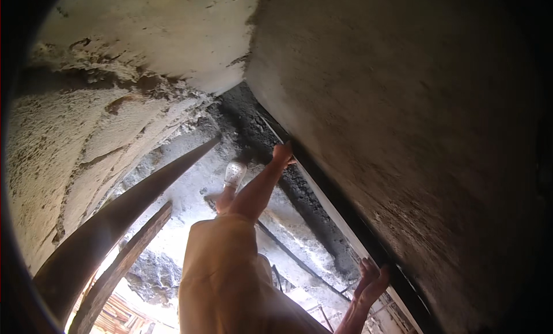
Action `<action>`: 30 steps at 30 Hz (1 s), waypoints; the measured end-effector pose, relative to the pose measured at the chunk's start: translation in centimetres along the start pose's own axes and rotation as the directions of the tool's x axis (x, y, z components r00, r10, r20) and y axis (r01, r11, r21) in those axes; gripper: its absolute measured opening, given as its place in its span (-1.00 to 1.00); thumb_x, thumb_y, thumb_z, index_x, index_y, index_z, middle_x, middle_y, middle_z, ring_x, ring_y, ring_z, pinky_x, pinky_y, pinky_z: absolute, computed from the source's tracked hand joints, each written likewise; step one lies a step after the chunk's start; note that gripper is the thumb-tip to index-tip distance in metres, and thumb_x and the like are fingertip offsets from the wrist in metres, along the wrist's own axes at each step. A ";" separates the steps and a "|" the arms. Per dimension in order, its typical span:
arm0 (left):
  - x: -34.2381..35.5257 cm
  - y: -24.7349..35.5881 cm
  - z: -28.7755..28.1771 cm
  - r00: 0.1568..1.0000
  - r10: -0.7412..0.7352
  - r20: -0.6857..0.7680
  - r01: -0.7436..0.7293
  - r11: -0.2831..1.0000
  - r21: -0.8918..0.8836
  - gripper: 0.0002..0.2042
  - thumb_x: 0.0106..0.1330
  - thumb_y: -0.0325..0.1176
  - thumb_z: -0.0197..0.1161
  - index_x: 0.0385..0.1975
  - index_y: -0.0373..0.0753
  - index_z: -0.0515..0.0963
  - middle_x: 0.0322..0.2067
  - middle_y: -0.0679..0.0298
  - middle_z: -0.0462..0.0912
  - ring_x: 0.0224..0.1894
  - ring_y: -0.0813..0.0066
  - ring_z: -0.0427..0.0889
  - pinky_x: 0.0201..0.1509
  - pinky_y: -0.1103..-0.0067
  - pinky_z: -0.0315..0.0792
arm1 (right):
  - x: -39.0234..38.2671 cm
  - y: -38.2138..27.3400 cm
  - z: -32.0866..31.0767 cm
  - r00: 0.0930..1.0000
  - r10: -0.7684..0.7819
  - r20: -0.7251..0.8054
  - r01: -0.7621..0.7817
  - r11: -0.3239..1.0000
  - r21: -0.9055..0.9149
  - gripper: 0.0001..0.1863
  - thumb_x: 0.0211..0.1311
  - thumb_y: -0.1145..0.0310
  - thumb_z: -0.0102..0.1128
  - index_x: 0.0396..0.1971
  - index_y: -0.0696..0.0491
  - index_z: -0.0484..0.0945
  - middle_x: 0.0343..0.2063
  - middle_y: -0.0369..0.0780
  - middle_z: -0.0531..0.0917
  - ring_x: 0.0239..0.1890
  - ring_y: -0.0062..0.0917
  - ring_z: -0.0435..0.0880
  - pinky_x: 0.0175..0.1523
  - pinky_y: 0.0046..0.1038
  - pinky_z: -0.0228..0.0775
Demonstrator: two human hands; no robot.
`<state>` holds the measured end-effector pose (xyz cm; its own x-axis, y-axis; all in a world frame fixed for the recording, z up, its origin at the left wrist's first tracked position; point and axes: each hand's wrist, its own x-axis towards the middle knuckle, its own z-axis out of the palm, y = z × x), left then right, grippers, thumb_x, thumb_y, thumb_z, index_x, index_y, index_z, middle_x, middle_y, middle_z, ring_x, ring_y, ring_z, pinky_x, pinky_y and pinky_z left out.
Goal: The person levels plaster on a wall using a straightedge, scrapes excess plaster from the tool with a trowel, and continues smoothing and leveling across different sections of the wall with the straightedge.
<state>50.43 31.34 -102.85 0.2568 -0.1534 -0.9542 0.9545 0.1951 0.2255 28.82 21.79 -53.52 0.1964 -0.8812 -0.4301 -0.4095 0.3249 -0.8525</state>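
A long, straight, pale-edged bar runs diagonally along the foot of the rough wall on the right. Toward its far end, my left hand is closed around the bar, with the arm stretched forward. My right hand grips the same bar nearer to me, its fingers bent at the edge. A dark strip lies between bar and wall; I cannot tell whether it is shadow or part of the bar.
A thick round pole and a rough wooden plank slant up on the left. A white perforated clog stands on the grey, uneven ground. Another rough wall leans in on the left. Thin rods lie below.
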 end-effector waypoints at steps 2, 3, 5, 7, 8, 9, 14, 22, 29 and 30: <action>-0.2 2.2 0.4 0.999 0.034 0.009 -0.034 0.999 0.009 -0.63 0.17 -0.11 0.15 -0.51 -0.40 0.49 -0.59 0.16 0.53 -0.62 0.40 0.58 -0.70 0.51 0.53 | -0.1 -0.1 0.3 0.999 -0.004 0.036 0.002 0.999 0.049 -0.58 0.28 0.09 -0.08 -0.21 0.21 0.44 -0.36 -0.03 0.61 -0.37 -0.26 0.63 -0.08 -0.21 0.42; -0.7 3.4 0.7 0.998 0.068 0.016 -0.068 0.997 0.020 -0.61 0.15 -0.11 0.18 -0.48 -0.43 0.49 -0.57 0.16 0.54 -0.61 0.41 0.58 -0.67 0.50 0.55 | -0.1 -0.1 0.5 0.997 -0.007 0.072 0.000 0.995 0.098 -0.58 0.28 0.09 -0.08 -0.24 0.20 0.47 -0.39 -0.06 0.63 -0.37 -0.29 0.63 -0.10 -0.25 0.43; -1.2 4.9 -0.7 0.993 0.119 -0.002 -0.119 0.993 0.027 -0.59 0.14 -0.11 0.20 -0.46 -0.46 0.49 -0.54 0.15 0.54 -0.59 0.41 0.59 -0.64 0.50 0.58 | -0.2 0.0 0.9 0.995 -0.015 0.099 0.007 0.996 0.086 -0.59 0.28 0.09 -0.08 -0.24 0.18 0.48 -0.39 -0.07 0.63 -0.37 -0.30 0.63 -0.10 -0.27 0.42; -1.9 6.0 -2.0 0.986 0.162 0.026 -0.162 0.987 0.000 -0.58 0.14 -0.11 0.19 -0.44 -0.48 0.49 -0.51 0.14 0.56 -0.58 0.39 0.60 -0.63 0.48 0.59 | 0.1 -0.1 1.5 0.989 -0.042 0.145 0.035 0.998 0.047 -0.61 0.28 0.10 -0.08 -0.23 0.15 0.50 -0.39 -0.10 0.64 -0.36 -0.33 0.63 -0.11 -0.32 0.40; -3.4 6.0 -1.3 0.983 0.183 0.032 -0.179 0.980 -0.087 -0.60 0.16 -0.12 0.19 -0.50 -0.46 0.51 -0.56 0.16 0.56 -0.65 0.43 0.56 -0.68 0.52 0.52 | -0.3 -1.3 1.6 0.978 -0.032 0.205 0.023 0.999 0.044 -0.60 0.27 0.09 -0.07 -0.20 0.14 0.50 -0.33 -0.09 0.63 -0.32 -0.34 0.61 -0.10 -0.33 0.38; -4.6 6.4 -0.3 0.983 0.177 0.044 -0.173 0.981 -0.088 -0.60 0.16 -0.12 0.19 -0.50 -0.46 0.51 -0.56 0.16 0.56 -0.65 0.43 0.56 -0.68 0.52 0.52 | -0.3 -1.6 0.9 0.980 -0.040 0.196 0.032 0.999 0.041 -0.60 0.27 0.09 -0.07 -0.20 0.14 0.50 -0.33 -0.09 0.63 -0.32 -0.34 0.61 -0.10 -0.33 0.38; -9.3 7.7 0.3 0.973 0.230 0.027 -0.231 0.973 0.030 -0.64 0.22 -0.16 0.16 -0.59 -0.40 0.51 -0.69 0.19 0.52 -0.74 0.46 0.54 -0.77 0.56 0.39 | -1.8 -4.1 -1.8 0.985 -0.074 0.157 0.058 0.993 0.101 -0.58 0.24 0.05 -0.03 -0.19 0.12 0.52 -0.36 -0.15 0.65 -0.37 -0.41 0.64 -0.20 -0.37 0.45; -22.2 8.4 2.5 0.938 0.330 0.105 -0.308 0.934 -0.183 -0.68 0.25 -0.24 0.15 -0.25 -0.46 0.45 -0.56 0.19 0.55 -0.65 0.41 0.60 -0.67 0.56 0.56 | -2.5 -8.1 -10.2 0.988 -0.133 0.071 0.117 0.972 0.203 -0.58 0.28 0.07 -0.08 -0.15 0.13 0.47 -0.35 -0.11 0.62 -0.42 -0.34 0.59 -0.21 -0.33 0.42; -30.5 5.3 3.6 0.904 0.301 0.304 -0.202 0.927 -0.317 -0.72 0.26 -0.27 0.14 -0.37 -0.44 0.39 -0.72 0.28 0.42 -0.77 0.52 0.47 -0.72 0.62 0.52 | -4.3 -10.4 -19.3 0.973 -0.207 -0.103 0.222 0.960 0.171 -0.57 0.29 0.07 -0.06 -0.16 0.18 0.46 -0.51 -0.07 0.62 -0.39 -0.26 0.64 -0.35 -0.28 0.60; -29.3 3.7 3.8 0.902 0.263 0.342 -0.151 0.935 -0.321 -0.73 0.27 -0.27 0.13 -0.35 -0.43 0.38 -0.72 0.28 0.42 -0.77 0.52 0.48 -0.71 0.62 0.52 | -3.8 -9.3 -20.7 0.983 -0.164 -0.082 0.178 0.960 0.216 -0.58 0.28 0.08 -0.04 -0.16 0.17 0.47 -0.51 -0.08 0.63 -0.36 -0.24 0.65 -0.33 -0.24 0.60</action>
<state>47.04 32.91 -73.30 0.5345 -0.4187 -0.7342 0.8051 0.5167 0.2914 13.41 14.99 -37.86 0.1875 -0.9476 -0.2586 -0.1658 0.2290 -0.9592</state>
